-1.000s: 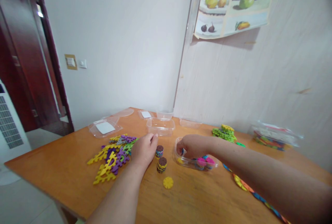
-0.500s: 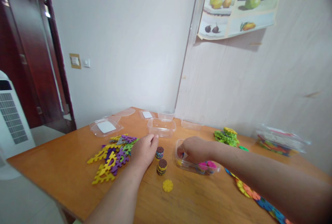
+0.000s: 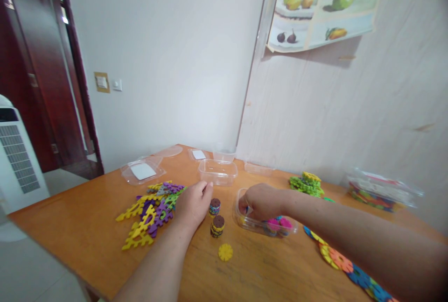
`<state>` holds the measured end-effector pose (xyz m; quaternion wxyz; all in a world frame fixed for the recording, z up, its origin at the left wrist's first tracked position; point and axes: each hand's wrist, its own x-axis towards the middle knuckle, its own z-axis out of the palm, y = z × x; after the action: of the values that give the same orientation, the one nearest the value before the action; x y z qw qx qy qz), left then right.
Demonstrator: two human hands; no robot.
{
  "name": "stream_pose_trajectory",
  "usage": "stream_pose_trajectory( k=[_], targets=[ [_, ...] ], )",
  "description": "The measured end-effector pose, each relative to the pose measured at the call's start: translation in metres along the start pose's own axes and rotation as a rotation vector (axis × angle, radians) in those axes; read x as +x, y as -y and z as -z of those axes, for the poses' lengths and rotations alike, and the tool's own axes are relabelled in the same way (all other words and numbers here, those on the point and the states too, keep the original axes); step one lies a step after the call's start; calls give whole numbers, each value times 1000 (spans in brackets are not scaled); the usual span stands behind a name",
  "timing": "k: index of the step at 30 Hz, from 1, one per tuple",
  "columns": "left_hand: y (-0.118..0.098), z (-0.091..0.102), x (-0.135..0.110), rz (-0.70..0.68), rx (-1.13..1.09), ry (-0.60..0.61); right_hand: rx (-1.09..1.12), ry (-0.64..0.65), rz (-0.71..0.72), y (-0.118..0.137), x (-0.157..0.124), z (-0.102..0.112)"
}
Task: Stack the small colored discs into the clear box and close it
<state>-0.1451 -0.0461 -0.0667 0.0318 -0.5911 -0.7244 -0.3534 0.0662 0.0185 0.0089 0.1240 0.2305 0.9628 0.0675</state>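
My left hand (image 3: 194,201) rests on the table in a loose fist, and whatever its fingers may hold is hidden. Beside it stand two small stacks of notched plastic discs: a farther stack (image 3: 215,206) and a nearer brown-topped stack (image 3: 217,226). A single yellow notched disc (image 3: 225,252) lies flat in front of them. My right hand (image 3: 261,202) reaches down into a clear plastic tub (image 3: 255,228), its fingers curled together; a bit of blue shows at the fingertips, too small to make out. Pink discs (image 3: 285,223) lie at the tub's right end.
Yellow, purple and green toothed pieces (image 3: 154,215) lie left of my left hand. Behind stand a clear container (image 3: 218,172) and lids (image 3: 143,171). To the right are a green pile (image 3: 306,185), a chain of linked discs (image 3: 341,261) and a filled box (image 3: 381,192).
Both hands keep nearly the same place and pose. The view has shifted very slightly; the stacks and the yellow disc stay where they were.
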Motion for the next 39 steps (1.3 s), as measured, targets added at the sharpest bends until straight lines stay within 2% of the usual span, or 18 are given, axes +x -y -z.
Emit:
stream_pose_trajectory(
  k=[5,13,20,25,28,39],
  targets=[
    [-2,1,0,4,3,2,9,70,-24,-1,1,3],
    [0,-1,0,1,2,-9,0,26,25,-1,2,2],
    [-1,0,0,12,8,-7,37,-98,110,-6,-4,1],
    [-1,0,0,9,-2,-15,-17,-229,-41,-12,-8,4],
    [0,-1,0,1,-11,-17,-61,-282,-85,-14,-8,1],
    [0,-1,0,-12,-2,-19,-3,-182,-75,-12,-6,-6]
  ],
)
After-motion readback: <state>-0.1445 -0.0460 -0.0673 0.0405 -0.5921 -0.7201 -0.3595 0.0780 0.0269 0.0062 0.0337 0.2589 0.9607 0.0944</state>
